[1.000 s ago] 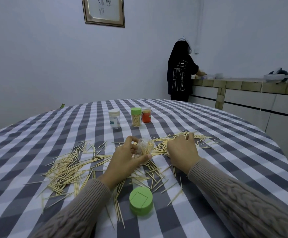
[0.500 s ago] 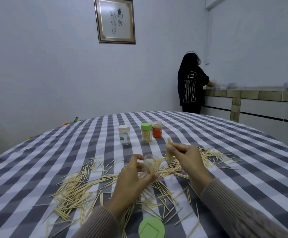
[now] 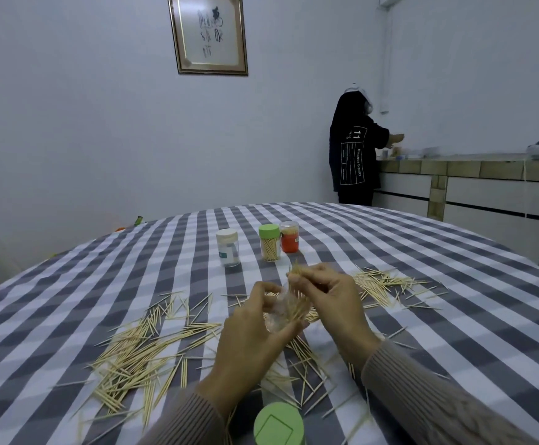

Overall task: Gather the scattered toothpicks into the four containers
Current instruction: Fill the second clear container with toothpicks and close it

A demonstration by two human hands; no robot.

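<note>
a green lid [image 3: 279, 425] lies nearest. above it the left hand [image 3: 252, 335] curls round a tilted clear jar [image 3: 281, 311], while the right hand [image 3: 332, 300] pinches a toothpick bundle [image 3: 295, 277] at its mouth. scattered toothpicks [image 3: 139, 348] cover the checked tablecloth [image 3: 454, 316]; three jars [image 3: 269, 242] stand beyond.

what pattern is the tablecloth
Grey and white checks, seen in the head view, on the tablecloth.
</note>
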